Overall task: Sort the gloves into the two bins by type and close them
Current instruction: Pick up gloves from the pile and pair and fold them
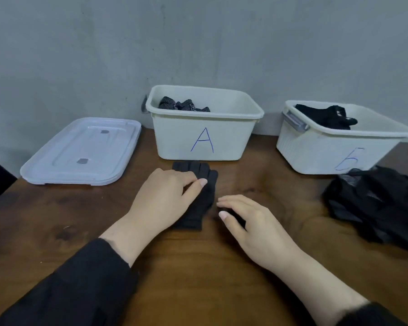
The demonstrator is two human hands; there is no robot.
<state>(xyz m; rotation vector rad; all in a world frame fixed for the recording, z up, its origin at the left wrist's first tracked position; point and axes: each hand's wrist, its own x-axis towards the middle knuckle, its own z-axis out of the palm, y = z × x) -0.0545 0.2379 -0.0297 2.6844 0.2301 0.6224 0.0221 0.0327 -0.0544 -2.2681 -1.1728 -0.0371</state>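
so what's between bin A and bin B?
Head view: bare brown wooden table between white plastic bin A and white plastic bin B.

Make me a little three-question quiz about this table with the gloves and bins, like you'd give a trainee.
1. True or false: both bins have their lids on.
2. Which hand rests on the black glove lying flat on the table: A) left, B) right, C) neither?
3. Fill in: the unsorted glove pile lies in front of the bin marked ___.

Key
1. False: bin A and bin B are open; the lids lie stacked left of bin A.
2. A: the left hand is on it; the right hand is beside it.
3. B.
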